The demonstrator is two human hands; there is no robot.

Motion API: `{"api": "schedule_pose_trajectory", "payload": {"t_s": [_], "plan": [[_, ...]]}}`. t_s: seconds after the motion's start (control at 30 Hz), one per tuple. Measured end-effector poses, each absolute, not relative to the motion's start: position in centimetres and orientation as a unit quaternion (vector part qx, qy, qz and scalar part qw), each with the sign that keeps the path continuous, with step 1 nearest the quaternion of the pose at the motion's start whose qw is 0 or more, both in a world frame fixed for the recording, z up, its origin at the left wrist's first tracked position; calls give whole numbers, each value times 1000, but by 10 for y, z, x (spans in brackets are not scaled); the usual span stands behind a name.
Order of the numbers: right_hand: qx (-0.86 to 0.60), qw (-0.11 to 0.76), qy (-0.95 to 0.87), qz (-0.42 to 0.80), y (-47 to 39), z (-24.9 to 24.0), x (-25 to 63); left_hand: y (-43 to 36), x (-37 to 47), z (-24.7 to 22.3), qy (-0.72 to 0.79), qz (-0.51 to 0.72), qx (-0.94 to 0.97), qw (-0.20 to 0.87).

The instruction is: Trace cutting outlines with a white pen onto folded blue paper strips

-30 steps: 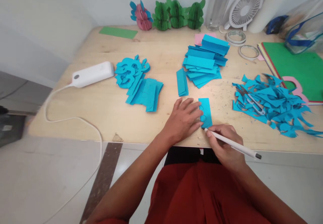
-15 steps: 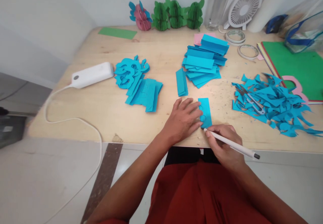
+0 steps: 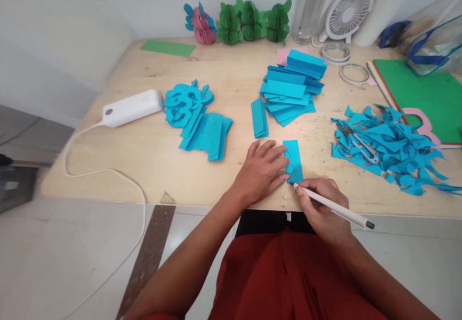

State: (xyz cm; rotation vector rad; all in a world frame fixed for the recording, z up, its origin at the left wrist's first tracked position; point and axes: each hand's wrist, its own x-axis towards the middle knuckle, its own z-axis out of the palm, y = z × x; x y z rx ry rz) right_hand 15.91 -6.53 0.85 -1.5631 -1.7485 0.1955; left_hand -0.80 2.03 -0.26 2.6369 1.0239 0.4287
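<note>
A small blue paper strip (image 3: 295, 159) lies near the table's front edge, with curved pen lines drawn along its left side. My left hand (image 3: 260, 172) rests flat with fingers spread, its fingertips on the strip's left edge. In my right hand (image 3: 325, 204) is a white pen (image 3: 335, 207), its tip at the strip's lower edge. Left of my hands sit folded blue papers (image 3: 207, 134) with drawn outlines, below curly blue cut-outs (image 3: 184, 102). Beyond the strip are a single folded blue paper (image 3: 259, 118) and a stack of folded blue papers (image 3: 290, 89).
Blue paper scraps (image 3: 400, 151) with a cutter (image 3: 361, 146) among them lie to the right. Behind are tape rolls (image 3: 354, 74), a green sheet stack (image 3: 426, 98), a white fan (image 3: 349, 12) and green paper ornaments (image 3: 250, 20). A white power strip (image 3: 132, 107) with its cord lies left.
The pen tip has shifted slightly right along the strip's lower edge, with my right hand moving a little. My left hand stays in place.
</note>
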Motion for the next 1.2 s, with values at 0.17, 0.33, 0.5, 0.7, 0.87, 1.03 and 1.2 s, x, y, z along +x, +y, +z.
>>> {"api": "schedule_pose_trajectory", "payload": {"t_s": [0.17, 0.33, 0.5, 0.7, 0.87, 1.03, 1.2], "plan": [[-620, 385, -680, 72, -66, 8, 160, 20, -8, -3, 355, 148, 912, 141], [-627, 384, -675, 66, -66, 8, 160, 20, -8, -2, 355, 145, 913, 142], [-636, 382, -667, 74, -67, 9, 160, 20, -8, -2, 353, 147, 913, 141], [-641, 379, -664, 70, -68, 8, 164, 21, -8, -3, 354, 147, 913, 139], [-657, 375, -649, 78, -70, 6, 165, 21, -8, -3, 353, 148, 914, 136], [-657, 375, -650, 73, -70, 6, 164, 21, -8, -3, 354, 149, 913, 137], [-654, 375, -653, 64, -69, 6, 166, 21, -8, -4, 353, 151, 913, 135]]}}
